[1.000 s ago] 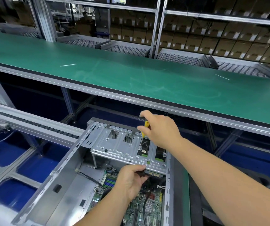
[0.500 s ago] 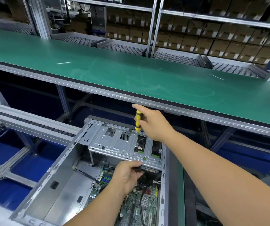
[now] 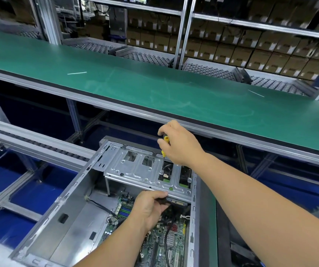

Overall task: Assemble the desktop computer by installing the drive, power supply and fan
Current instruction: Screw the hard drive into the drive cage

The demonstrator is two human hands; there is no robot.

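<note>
The right hand (image 3: 181, 145) pinches a yellow-handled screwdriver (image 3: 164, 149), its tip down through a slot in the drive cage (image 3: 135, 170) of the open computer case (image 3: 62, 205). The left hand (image 3: 149, 207) grips the drive (image 3: 176, 202) under the cage's near edge. It looks like the drive is being fastened; I see no power supply or fan fitted yet above the motherboard (image 3: 166, 239).

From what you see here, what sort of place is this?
Probably a computer assembly line in a factory: an open computer case at the station, a long green conveyor belt behind it, and stacked cardboard boxes on racks.
</note>
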